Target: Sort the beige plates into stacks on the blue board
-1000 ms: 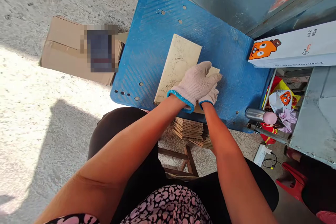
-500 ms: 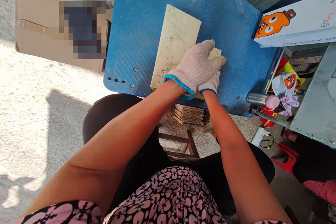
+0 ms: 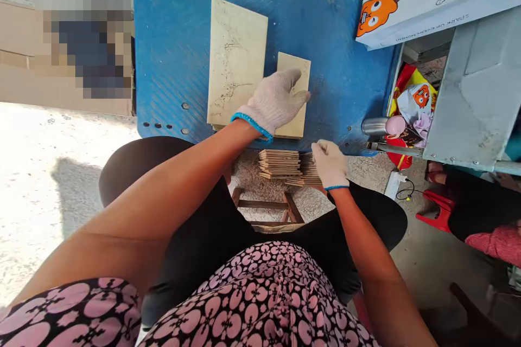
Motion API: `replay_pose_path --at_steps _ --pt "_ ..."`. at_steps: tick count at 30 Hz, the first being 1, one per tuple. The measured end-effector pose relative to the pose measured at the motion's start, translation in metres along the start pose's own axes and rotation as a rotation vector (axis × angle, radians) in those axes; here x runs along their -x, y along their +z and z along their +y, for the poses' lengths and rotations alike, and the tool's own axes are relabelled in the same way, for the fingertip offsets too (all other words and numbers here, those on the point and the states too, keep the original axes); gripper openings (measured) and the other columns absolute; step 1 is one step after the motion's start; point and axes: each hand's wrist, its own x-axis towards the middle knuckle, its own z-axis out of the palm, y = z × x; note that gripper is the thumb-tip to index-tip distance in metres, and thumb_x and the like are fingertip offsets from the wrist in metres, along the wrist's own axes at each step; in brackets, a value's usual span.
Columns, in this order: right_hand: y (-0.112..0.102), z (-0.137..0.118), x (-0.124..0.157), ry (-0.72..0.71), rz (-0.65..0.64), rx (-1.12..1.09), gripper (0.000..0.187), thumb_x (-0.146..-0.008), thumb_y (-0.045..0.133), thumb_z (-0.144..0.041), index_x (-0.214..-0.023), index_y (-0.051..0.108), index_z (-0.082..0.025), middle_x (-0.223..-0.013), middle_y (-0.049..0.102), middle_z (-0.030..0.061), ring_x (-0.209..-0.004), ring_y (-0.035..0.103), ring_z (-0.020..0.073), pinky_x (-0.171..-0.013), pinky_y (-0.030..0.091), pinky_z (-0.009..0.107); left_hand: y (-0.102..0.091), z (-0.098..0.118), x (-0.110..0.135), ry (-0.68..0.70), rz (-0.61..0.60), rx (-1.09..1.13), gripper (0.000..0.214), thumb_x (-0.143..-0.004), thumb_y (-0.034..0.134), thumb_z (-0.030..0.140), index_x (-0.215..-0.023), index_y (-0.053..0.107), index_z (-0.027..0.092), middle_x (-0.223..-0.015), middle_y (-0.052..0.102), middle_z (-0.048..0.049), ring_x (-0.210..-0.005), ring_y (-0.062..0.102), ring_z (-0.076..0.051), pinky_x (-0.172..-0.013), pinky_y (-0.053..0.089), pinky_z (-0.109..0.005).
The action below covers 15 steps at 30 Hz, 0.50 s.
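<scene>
My left hand (image 3: pixel 273 102), in a white knit glove with a blue cuff, lies flat on a small beige tile (image 3: pixel 296 70) on the blue board (image 3: pixel 171 49). A larger beige tile (image 3: pixel 234 59) lies just left of it on the same board. My right hand (image 3: pixel 329 162), gloved the same way, hangs below the board's near edge, fingers loosely curled, beside a stack of thin tiles (image 3: pixel 280 164) that rests lower down. Whether the right hand touches the stack is unclear.
A flattened cardboard box (image 3: pixel 24 59) lies on the concrete floor at left. A white carton with an orange cartoon figure (image 3: pixel 411 2) sits at right above a grey metal frame (image 3: pixel 468 97). A steel flask (image 3: pixel 376 126), bags and a wooden stool (image 3: pixel 268 211) are near.
My right hand has left the small tile and dropped below the board's edge toward the stack. The left hand stays on the small tile. The camera view shifted right and down.
</scene>
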Motion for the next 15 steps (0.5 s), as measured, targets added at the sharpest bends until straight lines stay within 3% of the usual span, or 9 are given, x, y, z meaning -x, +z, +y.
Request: replay_pose_path --at_steps 3,7,11,15 --pt "0.015 0.029 0.028 0.075 -0.227 0.078 0.03 -0.092 0.045 -0.045 -0.089 0.067 -0.026 -0.083 0.068 0.0018 -0.081 0.06 0.0199 -0.071 0.042 0.029 0.012 -0.007 0.015 -0.066 -0.089 -0.155 0.037 -0.08 0.057 0.036 -0.11 0.062 0.015 -0.095 0.065 -0.0066 -0.105 0.059 -0.024 -0.096 0.044 -0.038" --pt "0.044 0.045 0.046 -0.041 -0.426 0.146 0.024 -0.091 0.049 -0.035 -0.097 0.07 -0.024 -0.103 0.071 0.0062 -0.097 0.062 0.0235 -0.073 0.041 0.029 0.028 -0.002 0.037 -0.17 -0.286 -0.353 0.034 -0.078 0.058 0.038 -0.102 0.067 0.015 -0.092 0.069 -0.0085 -0.097 0.063 -0.025 -0.086 0.047 -0.033" --pt "0.068 0.051 0.049 -0.05 -0.46 0.128 0.032 -0.089 0.052 -0.033 -0.117 0.064 -0.023 -0.118 0.067 0.0095 -0.106 0.061 0.0269 -0.075 0.042 0.03 0.046 0.008 0.065 -0.231 -0.376 -0.388 0.031 -0.083 0.052 0.039 -0.094 0.069 0.016 -0.093 0.071 -0.01 -0.092 0.064 -0.024 -0.081 0.047 -0.031" --pt "0.078 0.054 0.044 -0.04 -0.432 0.101 0.032 -0.088 0.054 -0.034 -0.115 0.065 -0.021 -0.118 0.067 0.0116 -0.105 0.062 0.0273 -0.073 0.043 0.03 0.063 -0.001 0.105 -0.378 -0.285 -0.328 0.031 -0.087 0.046 0.034 -0.099 0.068 0.015 -0.1 0.071 -0.0098 -0.097 0.064 -0.022 -0.084 0.047 -0.029"
